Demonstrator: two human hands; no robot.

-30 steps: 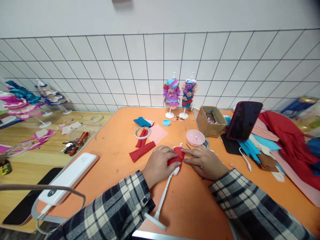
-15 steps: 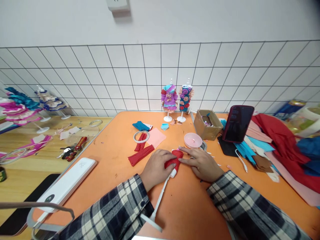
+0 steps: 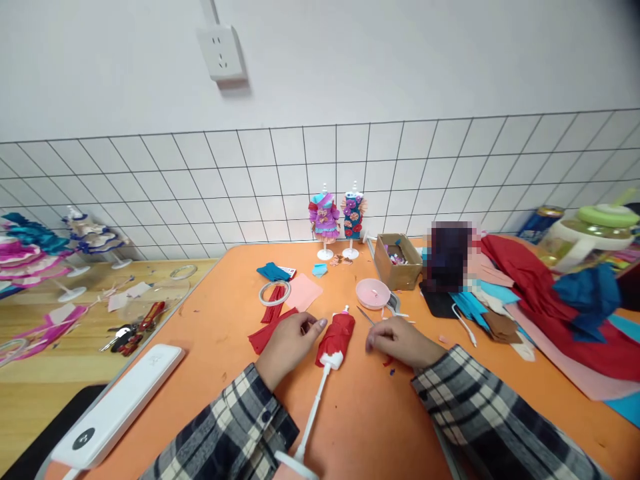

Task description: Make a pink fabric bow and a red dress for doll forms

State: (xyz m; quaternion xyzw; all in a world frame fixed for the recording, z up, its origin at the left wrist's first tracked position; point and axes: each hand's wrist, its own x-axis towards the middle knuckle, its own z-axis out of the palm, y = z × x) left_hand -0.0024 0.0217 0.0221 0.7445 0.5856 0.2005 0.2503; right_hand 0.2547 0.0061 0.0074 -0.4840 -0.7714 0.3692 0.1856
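Note:
A small mannequin in a red dress (image 3: 336, 337) lies on the orange table (image 3: 380, 427), its white stand (image 3: 306, 433) pointing toward me. My left hand (image 3: 287, 343) rests just left of it, loosely curled with the fingertips apart and close to the dress, holding nothing. My right hand (image 3: 397, 341) lies a short way to the right of the dress, fingers curled down onto the table with nothing visible in them. Both sleeves are plaid.
Red fabric strips (image 3: 267, 327), a tape ring (image 3: 275, 292), pink paper (image 3: 303, 292), a pink dish (image 3: 373, 293), scissors (image 3: 387, 310) and a cardboard box (image 3: 397, 261) lie beyond the hands. Two dressed mannequins (image 3: 337, 217) stand by the wall. Fabric piles (image 3: 540, 300) lie right, a white device (image 3: 117, 407) left.
Both hands have come off the red dress and moved apart, leaving the mannequin lying free between them. The camera has tilted upward.

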